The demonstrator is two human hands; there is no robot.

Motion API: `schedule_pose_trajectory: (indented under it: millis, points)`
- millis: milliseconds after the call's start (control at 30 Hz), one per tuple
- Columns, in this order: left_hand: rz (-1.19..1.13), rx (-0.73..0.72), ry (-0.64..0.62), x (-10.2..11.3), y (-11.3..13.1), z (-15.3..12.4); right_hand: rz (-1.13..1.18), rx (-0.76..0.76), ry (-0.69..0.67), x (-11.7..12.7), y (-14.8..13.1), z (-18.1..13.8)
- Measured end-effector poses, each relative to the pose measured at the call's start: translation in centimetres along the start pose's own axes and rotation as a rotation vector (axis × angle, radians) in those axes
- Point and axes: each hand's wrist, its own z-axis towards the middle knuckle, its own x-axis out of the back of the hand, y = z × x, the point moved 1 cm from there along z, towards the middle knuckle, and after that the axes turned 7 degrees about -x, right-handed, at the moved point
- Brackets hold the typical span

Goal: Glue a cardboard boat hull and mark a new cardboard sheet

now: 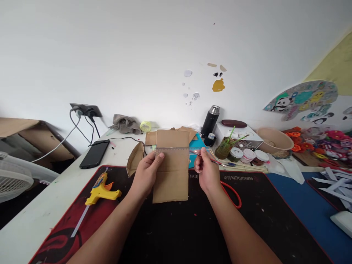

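Note:
A brown rectangular piece of cardboard (172,183) is held up in front of me. Across its upper part lies a clear ruler (176,148), roughly level. My left hand (147,170) is closed on the cardboard's left edge and the ruler's left end, its thumb on the front. My right hand (205,168) pinches the ruler's right end, out past the cardboard's right edge. Below the right wrist shows a red loop handle (233,194), the rest of it hidden by the arm. A curved cardboard piece (135,158) stands just left of my left hand.
On the mat (176,234), a yellow glue gun (100,190) lies at left, near a phone (95,154). Behind are a grey cloth (126,124), yellow tape (145,126) and a black flask (210,121). Paint jars (247,155), brushes and a bowl (275,138) stand right.

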Motion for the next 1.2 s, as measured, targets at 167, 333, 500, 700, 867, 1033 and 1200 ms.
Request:
schedule_pose_trajectory:
  millis: [167,333,500,700,867,1033,1200]
  points:
    - [-0.032,0.036,-0.027,-0.25,0.08,-0.06,-0.016,-0.007,-0.03,-0.15,-0.01,-0.17]
    - [-0.032,0.027,0.002,-0.1,-0.14,0.0,-0.04,-0.002,-0.007,-0.32,0.32,-0.38]
    - [-0.044,0.027,0.025,0.04,-0.17,0.02,-0.038,-0.016,-0.004,-0.39,0.36,-0.44]
    - [-0.068,0.031,0.007,-0.13,0.16,-0.09,-0.036,-0.013,-0.011,-0.35,0.25,-0.34]
    - [-0.057,0.036,0.008,-0.14,0.21,-0.09,-0.042,-0.012,-0.016,-0.31,0.19,-0.36]
    - [-0.078,0.033,0.005,-0.21,0.29,-0.15,-0.047,-0.016,-0.012,-0.34,0.09,-0.37]
    - [-0.074,0.033,0.002,-0.16,0.25,-0.25,-0.046,-0.024,-0.013,-0.34,-0.04,-0.44]
